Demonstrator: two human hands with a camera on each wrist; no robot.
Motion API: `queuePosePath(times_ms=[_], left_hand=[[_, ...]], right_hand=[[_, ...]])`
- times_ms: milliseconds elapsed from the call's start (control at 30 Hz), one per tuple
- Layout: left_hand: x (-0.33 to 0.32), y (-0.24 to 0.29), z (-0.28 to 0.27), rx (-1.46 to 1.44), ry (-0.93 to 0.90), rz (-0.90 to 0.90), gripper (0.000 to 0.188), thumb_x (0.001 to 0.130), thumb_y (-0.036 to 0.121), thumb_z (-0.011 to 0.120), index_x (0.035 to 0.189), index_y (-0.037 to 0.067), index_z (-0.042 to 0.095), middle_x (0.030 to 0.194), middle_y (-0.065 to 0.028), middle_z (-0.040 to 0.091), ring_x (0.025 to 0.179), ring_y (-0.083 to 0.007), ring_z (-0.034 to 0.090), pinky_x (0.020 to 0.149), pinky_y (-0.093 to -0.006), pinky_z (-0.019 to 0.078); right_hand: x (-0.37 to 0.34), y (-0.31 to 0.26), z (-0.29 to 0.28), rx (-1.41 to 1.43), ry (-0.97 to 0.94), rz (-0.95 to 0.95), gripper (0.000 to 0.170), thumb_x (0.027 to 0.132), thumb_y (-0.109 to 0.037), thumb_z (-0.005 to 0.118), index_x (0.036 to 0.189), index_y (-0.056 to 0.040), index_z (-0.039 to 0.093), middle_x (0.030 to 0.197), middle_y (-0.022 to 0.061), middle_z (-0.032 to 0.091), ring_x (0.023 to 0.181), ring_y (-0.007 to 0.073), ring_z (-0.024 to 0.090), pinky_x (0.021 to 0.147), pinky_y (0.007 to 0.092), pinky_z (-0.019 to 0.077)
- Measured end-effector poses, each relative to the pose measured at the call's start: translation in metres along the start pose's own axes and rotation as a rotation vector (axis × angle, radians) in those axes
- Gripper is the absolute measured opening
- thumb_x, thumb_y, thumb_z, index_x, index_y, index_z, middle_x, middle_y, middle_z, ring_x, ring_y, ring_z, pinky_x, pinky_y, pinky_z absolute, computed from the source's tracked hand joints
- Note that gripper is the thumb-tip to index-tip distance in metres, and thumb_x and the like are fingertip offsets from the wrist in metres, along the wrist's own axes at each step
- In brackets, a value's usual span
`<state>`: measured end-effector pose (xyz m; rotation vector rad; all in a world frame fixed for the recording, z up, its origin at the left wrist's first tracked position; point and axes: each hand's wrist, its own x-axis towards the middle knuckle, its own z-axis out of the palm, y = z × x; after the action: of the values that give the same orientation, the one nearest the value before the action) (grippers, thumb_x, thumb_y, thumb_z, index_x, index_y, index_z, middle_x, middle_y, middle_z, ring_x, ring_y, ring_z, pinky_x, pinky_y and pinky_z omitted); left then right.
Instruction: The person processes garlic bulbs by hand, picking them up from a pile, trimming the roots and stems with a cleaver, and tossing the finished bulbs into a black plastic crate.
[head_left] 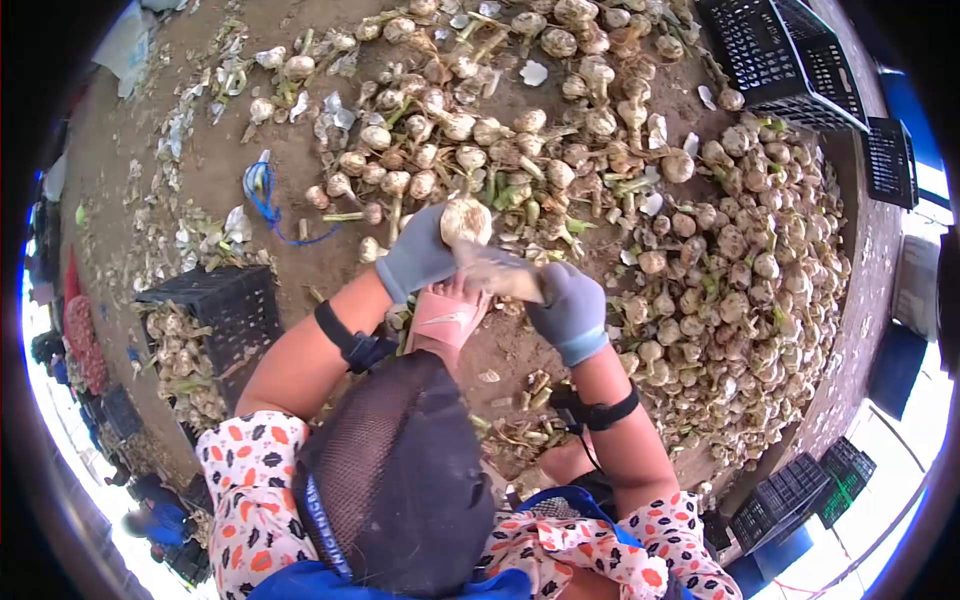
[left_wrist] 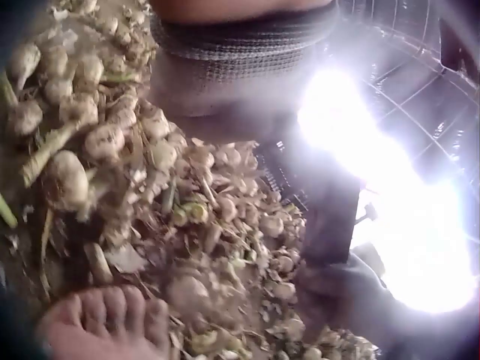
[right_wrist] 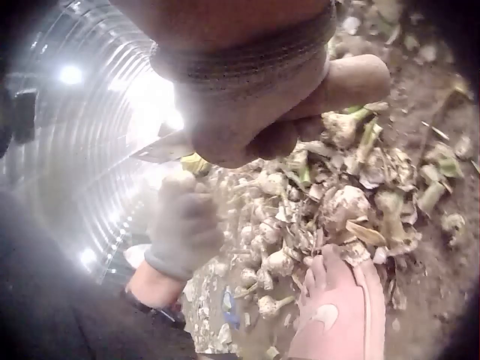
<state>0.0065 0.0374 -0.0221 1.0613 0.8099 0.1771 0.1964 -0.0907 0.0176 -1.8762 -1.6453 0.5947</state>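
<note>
In the head view my gloved left hand [head_left: 418, 252] grips a large pale garlic bulb [head_left: 465, 220], its rounded face turned up. Just to the right, my gloved right hand [head_left: 568, 312] holds a knife [head_left: 505, 276], blurred, its far end close under the bulb. The right wrist view shows the pointed blade [right_wrist: 163, 148] on one side of the fist and a thick handle [right_wrist: 361, 79] sticking out on the other. Below the hands is a foot in a pink sandal [head_left: 446, 318]. In the left wrist view the left glove [left_wrist: 232, 105] hides the bulb.
Loose garlic with stalks [head_left: 470, 130] covers the ground ahead. A big heap of trimmed bulbs [head_left: 740, 290] lies to the right. A black crate [head_left: 240, 300] with garlic stands left, another crate [head_left: 770, 60] at the far right. Blue twine [head_left: 262, 195] lies on the soil.
</note>
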Motion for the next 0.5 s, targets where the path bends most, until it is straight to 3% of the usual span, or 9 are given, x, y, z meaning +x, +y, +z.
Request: queuePosePath(times_ms=[33, 67, 133, 267, 333, 367, 400, 467, 500], left_hand=[[-0.005, 0.001, 0.008, -0.651, -0.113, 0.015, 0.031, 0.082, 0.02, 0.064, 0.106, 0.001, 0.059, 0.1, -0.0083, 0.066, 0.089, -0.0208, 0.063, 0.084, -0.035, 0.0513], [-0.012, 0.011, 0.025, -0.399, -0.13, 0.297, 0.025, 0.088, 0.012, 0.057, 0.109, 0.0, 0.056, 0.105, -0.0089, 0.063, 0.092, -0.018, 0.062, 0.083, -0.0324, 0.0525], [-0.016, 0.023, 0.023, 0.18, -0.101, 0.063, 0.021, 0.091, 0.008, 0.049, 0.109, 0.001, 0.057, 0.105, -0.0089, 0.062, 0.092, -0.0157, 0.062, 0.083, -0.0317, 0.0526], [-0.013, 0.008, 0.025, 0.158, -0.145, 0.057, 0.02, 0.09, 0.003, 0.05, 0.108, 0.002, 0.058, 0.106, -0.0092, 0.063, 0.093, -0.0145, 0.062, 0.083, -0.0317, 0.0528], [-0.015, 0.003, 0.031, -0.188, -0.146, 0.03, 0.031, 0.077, 0.013, 0.069, 0.106, 0.004, 0.062, 0.099, -0.0049, 0.066, 0.092, -0.0133, 0.062, 0.082, -0.0297, 0.0504], [-0.018, 0.008, 0.036, -0.184, -0.159, -0.006, 0.03, 0.077, 0.013, 0.068, 0.104, 0.004, 0.062, 0.098, -0.0078, 0.066, 0.091, -0.0163, 0.063, 0.082, -0.0303, 0.0504], [-0.024, 0.008, 0.032, 0.335, -0.079, 0.506, 0.031, 0.076, 0.014, 0.069, 0.105, 0.005, 0.062, 0.1, -0.0109, 0.065, 0.093, -0.0206, 0.063, 0.084, -0.0306, 0.05], [-0.024, 0.04, 0.029, 0.542, -0.325, 0.204, 0.033, 0.074, 0.015, 0.07, 0.105, 0.005, 0.062, 0.102, -0.0124, 0.065, 0.094, -0.0242, 0.063, 0.083, -0.0315, 0.0506], [-0.022, 0.025, 0.026, 0.582, -0.305, 0.35, 0.037, 0.076, 0.022, 0.072, 0.107, 0.006, 0.061, 0.101, -0.0095, 0.065, 0.091, -0.021, 0.063, 0.081, -0.0307, 0.051]], right_hand=[[0.003, -0.005, -0.005, -0.038, -0.047, -0.042, 0.02, 0.065, -0.018, 0.07, 0.075, -0.0099, 0.055, 0.069, 0.0108, 0.056, 0.059, 0.0339, 0.056, 0.054, 0.0409, 0.0462], [0.006, -0.011, -0.011, -0.072, -0.094, -0.082, 0.019, 0.064, -0.018, 0.07, 0.076, -0.0107, 0.056, 0.069, 0.0103, 0.056, 0.059, 0.0333, 0.057, 0.053, 0.0404, 0.0464], [0.009, -0.02, -0.016, -0.127, -0.133, -0.116, 0.018, 0.065, -0.018, 0.068, 0.075, -0.0115, 0.056, 0.069, 0.0092, 0.056, 0.059, 0.0312, 0.057, 0.052, 0.0392, 0.0461], [0.007, -0.025, -0.02, -0.212, -0.172, -0.181, 0.017, 0.072, -0.023, 0.064, 0.077, -0.013, 0.052, 0.066, 0.0071, 0.053, 0.056, 0.0264, 0.058, 0.049, 0.039, 0.0448], [0.005, -0.027, -0.023, -0.237, -0.137, -0.151, 0.014, 0.065, -0.013, 0.065, 0.074, -0.0116, 0.053, 0.069, 0.0083, 0.055, 0.061, 0.0299, 0.057, 0.052, 0.0389, 0.0459], [0.002, -0.016, -0.02, -0.24, -0.098, -0.107, 0.013, 0.067, -0.014, 0.064, 0.075, -0.0115, 0.054, 0.07, 0.0093, 0.056, 0.062, 0.0307, 0.058, 0.054, 0.0397, 0.0464], [-0.002, 0.003, -0.013, -0.245, -0.059, -0.059, 0.012, 0.068, -0.014, 0.062, 0.077, -0.0114, 0.054, 0.07, 0.0103, 0.056, 0.063, 0.0315, 0.058, 0.055, 0.0405, 0.0469], [0.003, 0.041, 0.001, -0.381, -0.214, 0.544, 0.015, 0.077, -0.022, 0.059, 0.08, -0.0074, 0.057, 0.08, 0.016, 0.063, 0.069, 0.0368, 0.061, 0.062, 0.0452, 0.0497], [-0.009, 0.064, 0.004, -0.35, -0.153, 0.553, 0.018, 0.077, -0.024, 0.059, 0.08, -0.0067, 0.057, 0.08, 0.0166, 0.063, 0.071, 0.0373, 0.061, 0.063, 0.0444, 0.0493]])
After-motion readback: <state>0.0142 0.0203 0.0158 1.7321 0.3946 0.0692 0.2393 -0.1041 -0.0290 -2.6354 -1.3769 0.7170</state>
